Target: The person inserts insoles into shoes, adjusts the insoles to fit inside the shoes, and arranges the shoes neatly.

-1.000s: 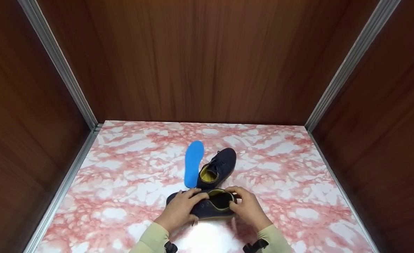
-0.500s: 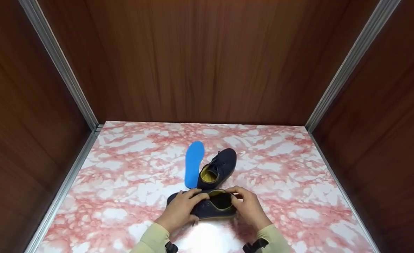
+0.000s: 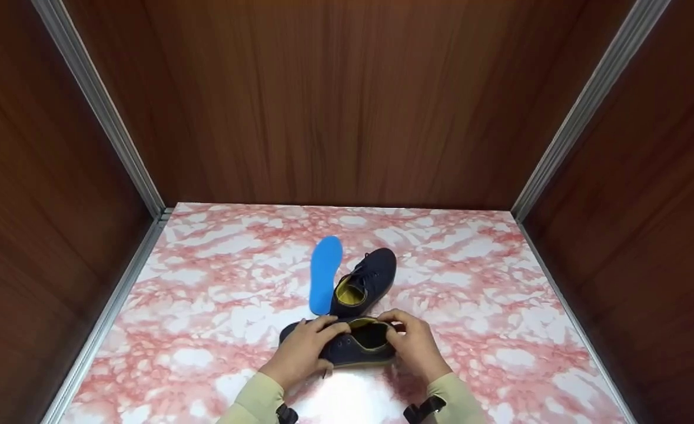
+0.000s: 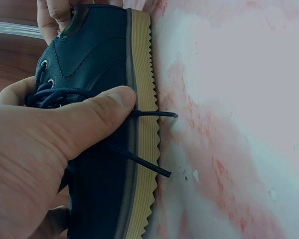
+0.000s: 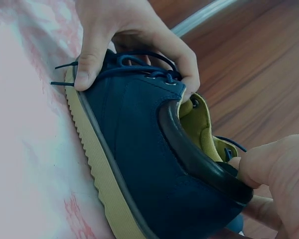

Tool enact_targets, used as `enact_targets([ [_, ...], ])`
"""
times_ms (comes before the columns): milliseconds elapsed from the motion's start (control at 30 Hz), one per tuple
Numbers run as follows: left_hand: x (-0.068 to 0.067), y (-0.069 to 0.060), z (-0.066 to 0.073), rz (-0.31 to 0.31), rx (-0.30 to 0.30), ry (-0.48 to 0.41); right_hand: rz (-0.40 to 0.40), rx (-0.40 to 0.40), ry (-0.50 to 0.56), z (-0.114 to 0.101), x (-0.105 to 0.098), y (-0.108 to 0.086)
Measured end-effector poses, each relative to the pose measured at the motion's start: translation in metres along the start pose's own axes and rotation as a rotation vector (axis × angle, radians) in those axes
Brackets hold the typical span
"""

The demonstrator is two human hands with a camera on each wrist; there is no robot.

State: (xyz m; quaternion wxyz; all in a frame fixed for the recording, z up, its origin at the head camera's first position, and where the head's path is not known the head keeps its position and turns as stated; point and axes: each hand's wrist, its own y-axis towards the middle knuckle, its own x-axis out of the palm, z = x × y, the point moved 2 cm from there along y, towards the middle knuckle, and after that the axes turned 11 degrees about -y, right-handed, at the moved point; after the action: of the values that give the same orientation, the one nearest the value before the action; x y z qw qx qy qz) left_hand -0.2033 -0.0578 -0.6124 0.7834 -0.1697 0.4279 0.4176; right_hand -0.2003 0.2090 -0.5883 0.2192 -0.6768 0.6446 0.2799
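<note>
A dark navy lace-up shoe (image 3: 355,354) with a yellow lining lies sole down across the table, its toe to the left. My left hand (image 3: 302,348) grips it over the lacing, the thumb pressed on the near side beside two loose lace ends in the left wrist view. At the heel, my right hand (image 3: 415,344) pinches the padded collar (image 5: 189,154), its thumb at the inner side of the opening. A small dark edge (image 5: 228,168) shows by that thumb; I cannot tell what it is. Deep inside, the shoe is too dark to see.
Just beyond, the matching shoe (image 3: 377,272) points away to the right, very close to the held one. A blue insole (image 3: 325,274) lies flat to its left. Brown wood-look panels (image 3: 335,106) with metal corner rails (image 3: 102,106) enclose the red-and-white marbled table (image 3: 217,282).
My right hand has shifted only slightly at the heel collar. The left hand, both shoes and the blue insole stay where they were.
</note>
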Motion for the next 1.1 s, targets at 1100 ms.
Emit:
enact_targets([
  [1100, 0.001, 0.000, 0.000, 0.034, 0.011, 0.014, 0.172, -0.166, -0.264, -0.009, 0.008, 0.006],
])
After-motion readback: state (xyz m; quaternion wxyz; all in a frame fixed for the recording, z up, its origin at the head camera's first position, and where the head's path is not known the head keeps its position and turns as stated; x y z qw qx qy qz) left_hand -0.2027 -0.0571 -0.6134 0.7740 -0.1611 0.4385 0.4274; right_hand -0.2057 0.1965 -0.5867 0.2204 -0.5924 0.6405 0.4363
